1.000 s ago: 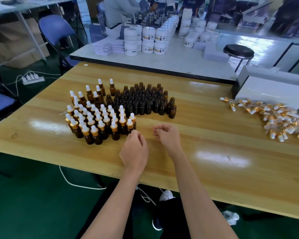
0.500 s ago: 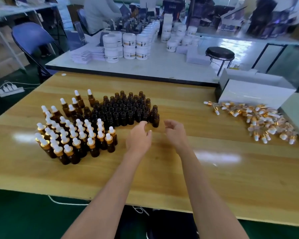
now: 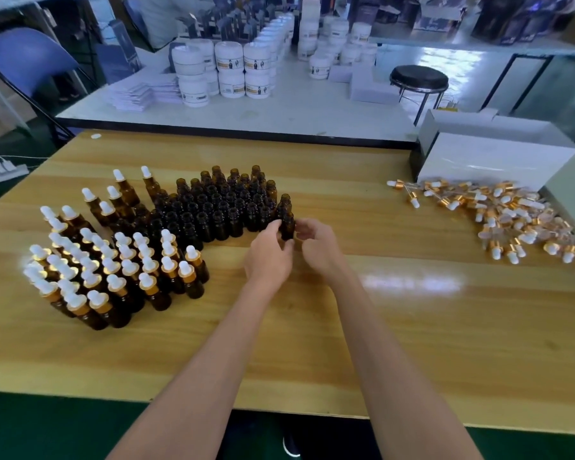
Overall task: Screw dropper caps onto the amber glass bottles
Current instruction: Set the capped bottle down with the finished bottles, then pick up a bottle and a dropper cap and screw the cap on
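- Head view: a wooden tabletop point(image 3: 412, 327) carries a block of uncapped amber bottles point(image 3: 219, 207) at its middle, standing upright and packed close.
- Left of that block, and touching it, stands a cluster of capped bottles point(image 3: 113, 267) with gold collars and white rubber bulbs.
- A loose pile of dropper caps point(image 3: 498, 220) lies far to the right, well apart from the bottles, just in front of an open white box point(image 3: 492, 161).
- The left hand point(image 3: 269, 257) reaches to the end bottle point(image 3: 287, 220) at the right edge of the uncapped block. Its fingers point(image 3: 274, 227) curl round the bottle's left side and base and grip it.
- The end bottle is upright, without a cap, and looks to be on the tabletop.
- The right hand point(image 3: 317, 245) is just beside the same bottle on its right, with its fingers point(image 3: 304, 229) curled toward it. Whether they touch the glass or hold anything cannot be told.
- Neither hand is near the pile of caps.
- Behind the tabletop, a white table holds stacks of white jars point(image 3: 233, 68). A black stool point(image 3: 419, 79) stands to the right and a blue chair point(image 3: 27, 58) to the left.
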